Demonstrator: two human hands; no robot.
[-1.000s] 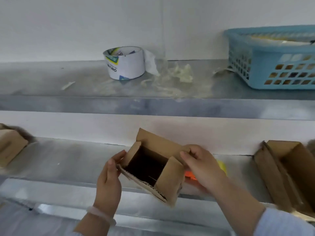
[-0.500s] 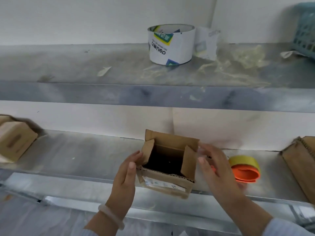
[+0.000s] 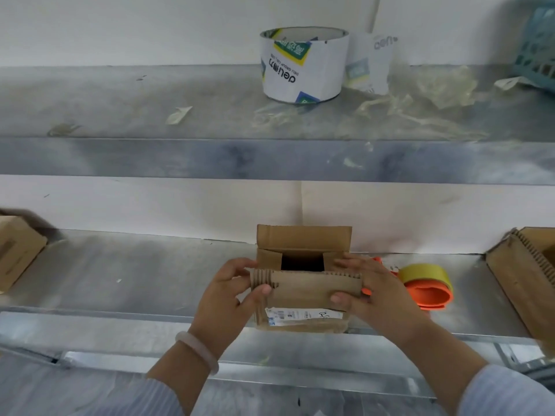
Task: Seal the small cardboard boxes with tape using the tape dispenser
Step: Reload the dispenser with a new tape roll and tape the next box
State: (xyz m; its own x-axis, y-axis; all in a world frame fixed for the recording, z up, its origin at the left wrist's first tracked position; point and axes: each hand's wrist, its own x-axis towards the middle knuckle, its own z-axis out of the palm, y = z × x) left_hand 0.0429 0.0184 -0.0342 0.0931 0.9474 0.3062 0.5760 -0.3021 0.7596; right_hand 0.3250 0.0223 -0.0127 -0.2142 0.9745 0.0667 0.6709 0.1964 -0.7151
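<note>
A small brown cardboard box (image 3: pixel 303 288) sits at the front edge of the lower metal shelf (image 3: pixel 135 277), its far flap upright and its near flap folded partly over the dark opening. My left hand (image 3: pixel 231 292) grips the box's left end, thumb on the near flap. My right hand (image 3: pixel 375 291) grips the right end, thumb pressing the same flap. Just right of my right hand lies the orange tape dispenser (image 3: pixel 429 292) with a yellowish tape roll, partly hidden by the hand.
On the upper shelf (image 3: pixel 150 157) stand a white printed tape wrapper ring (image 3: pixel 303 64), crumpled clear tape scraps (image 3: pixel 420 100) and a blue basket (image 3: pixel 537 55) at the far right. More cardboard boxes sit at the left edge (image 3: pixel 18 253) and right edge (image 3: pixel 528 274) of the lower shelf.
The box has turned square to me and come down onto the shelf edge. Its side flaps went inward and the near flap came up over the opening. The view shifted left.
</note>
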